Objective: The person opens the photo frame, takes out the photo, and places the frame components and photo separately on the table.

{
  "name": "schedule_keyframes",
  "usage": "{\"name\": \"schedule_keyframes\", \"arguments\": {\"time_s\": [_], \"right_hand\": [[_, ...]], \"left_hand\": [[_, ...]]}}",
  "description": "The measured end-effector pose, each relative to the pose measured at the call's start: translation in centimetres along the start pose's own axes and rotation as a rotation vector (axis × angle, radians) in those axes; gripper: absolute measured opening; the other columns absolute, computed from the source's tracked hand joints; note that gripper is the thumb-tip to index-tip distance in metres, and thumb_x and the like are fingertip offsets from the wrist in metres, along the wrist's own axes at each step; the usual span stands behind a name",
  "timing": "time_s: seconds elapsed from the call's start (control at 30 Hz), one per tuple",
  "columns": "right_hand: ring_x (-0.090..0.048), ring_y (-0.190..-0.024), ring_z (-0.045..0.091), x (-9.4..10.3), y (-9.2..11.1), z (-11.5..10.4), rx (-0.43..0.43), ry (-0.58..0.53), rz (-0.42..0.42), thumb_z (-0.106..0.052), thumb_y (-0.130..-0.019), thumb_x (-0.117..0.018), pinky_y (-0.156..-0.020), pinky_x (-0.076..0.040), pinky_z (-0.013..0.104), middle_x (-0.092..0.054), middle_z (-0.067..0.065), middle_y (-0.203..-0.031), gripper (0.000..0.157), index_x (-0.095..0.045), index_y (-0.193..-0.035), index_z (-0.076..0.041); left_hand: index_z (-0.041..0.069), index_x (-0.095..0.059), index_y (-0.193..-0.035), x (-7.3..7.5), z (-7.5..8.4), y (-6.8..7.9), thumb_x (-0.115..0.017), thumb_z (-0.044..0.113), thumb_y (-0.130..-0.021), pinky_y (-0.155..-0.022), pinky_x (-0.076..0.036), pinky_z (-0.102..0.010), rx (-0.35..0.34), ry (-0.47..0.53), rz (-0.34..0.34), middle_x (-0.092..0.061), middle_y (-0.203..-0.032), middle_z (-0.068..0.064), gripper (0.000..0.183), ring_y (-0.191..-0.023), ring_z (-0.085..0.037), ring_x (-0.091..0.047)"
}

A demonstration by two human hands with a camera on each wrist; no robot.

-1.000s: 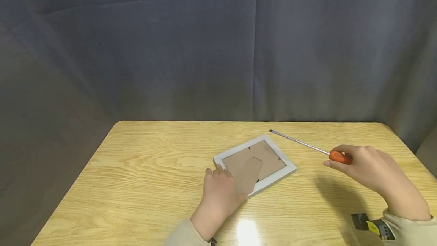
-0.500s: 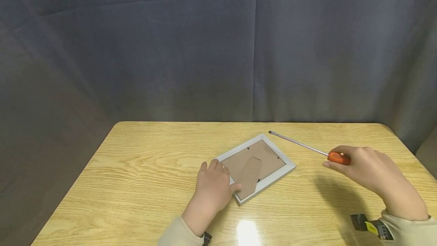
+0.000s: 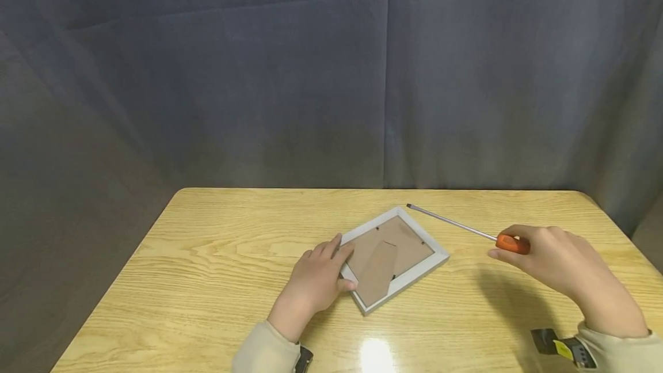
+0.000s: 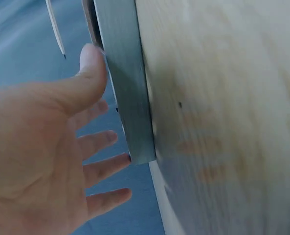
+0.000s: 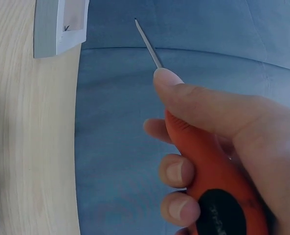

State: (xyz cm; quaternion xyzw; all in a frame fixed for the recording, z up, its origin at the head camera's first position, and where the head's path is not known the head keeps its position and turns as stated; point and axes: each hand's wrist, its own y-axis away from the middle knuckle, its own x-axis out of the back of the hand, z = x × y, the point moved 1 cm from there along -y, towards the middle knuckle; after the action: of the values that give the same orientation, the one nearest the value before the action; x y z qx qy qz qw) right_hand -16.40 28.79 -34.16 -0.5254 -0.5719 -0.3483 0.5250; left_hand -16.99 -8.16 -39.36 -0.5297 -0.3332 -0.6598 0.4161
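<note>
A pale grey picture frame (image 3: 419, 272) lies back side up on the table, its brown backing board (image 3: 406, 235) and stand flap (image 3: 380, 266) showing, with small dark tabs at the inner edge. At its left end my left hand (image 3: 313, 278) rests with fingers spread and fairly straight, thumb near the lower left corner. In the left wrist view the thumb (image 4: 92, 66) is against the frame's side. My right hand (image 3: 559, 258) grips the orange handle (image 5: 203, 161) of a flathead screwdriver (image 3: 456, 223), held above the table right of the frame. Its tip points left, past the frame's far corner.
The wood-grain table (image 3: 207, 281) has a far edge just beyond the frame. Behind it hangs a dark grey-blue curtain (image 3: 290, 85). A bright light reflection sits at the table's front.
My left hand has slid left off the frame's lower corner, uncovering it, and its fingers have spread. The right hand and screwdriver have barely moved.
</note>
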Motion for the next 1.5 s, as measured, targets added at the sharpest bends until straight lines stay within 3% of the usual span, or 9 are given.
{"name": "schedule_keyframes", "arguments": {"time_s": [0.2, 0.4, 0.67, 1.0, 1.33, 1.5], "right_hand": [[-0.041, -0.057, 0.013, 0.0, 0.2, -0.2, 0.007, 0.003, 0.011, -0.055, -0.089, -0.068, -0.05, -0.03, 0.03, -0.043, -0.01, -0.063, 0.03, -0.064, -0.086, -0.025], [-0.043, -0.059, 0.013, 0.3, 0.2, -0.3, 0.01, 0.011, 0.027, -0.055, -0.088, -0.068, -0.051, -0.033, 0.03, -0.047, -0.01, -0.064, 0.032, -0.067, -0.091, -0.023], [-0.043, -0.058, 0.013, 0.5, 0.2, -0.6, 0.001, 0.003, 0.02, -0.056, -0.088, -0.067, -0.05, -0.032, 0.03, -0.048, -0.01, -0.065, 0.032, -0.068, -0.091, -0.024], [-0.041, -0.056, 0.013, 0.5, 0.2, -0.6, 0.013, 0.01, 0.035, -0.055, -0.088, -0.068, -0.048, -0.03, 0.03, -0.045, -0.009, -0.062, 0.032, -0.065, -0.09, -0.023], [-0.043, -0.056, 0.014, 0.5, 0.1, -0.8, 0.012, 0.01, 0.025, -0.056, -0.088, -0.068, -0.048, -0.032, 0.03, -0.049, -0.009, -0.065, 0.034, -0.067, -0.092, -0.022], [-0.044, -0.056, 0.014, 0.5, 0.1, -0.9, 0.012, 0.013, 0.024, -0.056, -0.088, -0.068, -0.048, -0.033, 0.03, -0.05, -0.009, -0.066, 0.034, -0.067, -0.092, -0.022]], "left_hand": [[0.014, -0.046, -0.149, -0.5, -0.4, 0.1, -0.068, 0.035, -0.084, -0.112, -0.032, -0.056, 0.029, -0.019, -0.013, -0.034, -0.157, -0.014, 0.072, -0.141, -0.038, -0.034], [0.013, -0.049, -0.147, -0.4, -0.5, -0.2, -0.07, 0.036, -0.087, -0.103, -0.043, -0.048, 0.06, -0.066, -0.02, -0.037, -0.156, -0.012, 0.067, -0.13, -0.033, -0.049], [0.014, -0.06, -0.138, -0.1, -0.3, -0.6, -0.076, 0.04, -0.079, -0.098, -0.045, -0.05, 0.1, -0.11, 0.04, -0.047, -0.149, -0.01, 0.066, -0.123, -0.031, -0.055], [0.008, -0.072, -0.115, -0.3, -0.5, -0.7, -0.081, 0.047, -0.065, -0.087, -0.051, -0.047, 0.068, -0.132, 0.172, -0.063, -0.13, -0.011, 0.064, -0.107, -0.029, -0.063], [0.007, -0.073, -0.109, -0.2, 0.0, -0.6, -0.078, 0.053, -0.065, -0.088, -0.051, -0.046, 0.06, -0.161, 0.155, -0.064, -0.127, -0.011, 0.064, -0.11, -0.029, -0.062], [0.005, -0.073, -0.108, -0.2, 0.7, -0.4, -0.078, 0.055, -0.065, -0.08, -0.053, -0.04, 0.054, -0.182, 0.154, -0.068, -0.116, -0.01, 0.066, -0.091, -0.024, -0.064]]}}
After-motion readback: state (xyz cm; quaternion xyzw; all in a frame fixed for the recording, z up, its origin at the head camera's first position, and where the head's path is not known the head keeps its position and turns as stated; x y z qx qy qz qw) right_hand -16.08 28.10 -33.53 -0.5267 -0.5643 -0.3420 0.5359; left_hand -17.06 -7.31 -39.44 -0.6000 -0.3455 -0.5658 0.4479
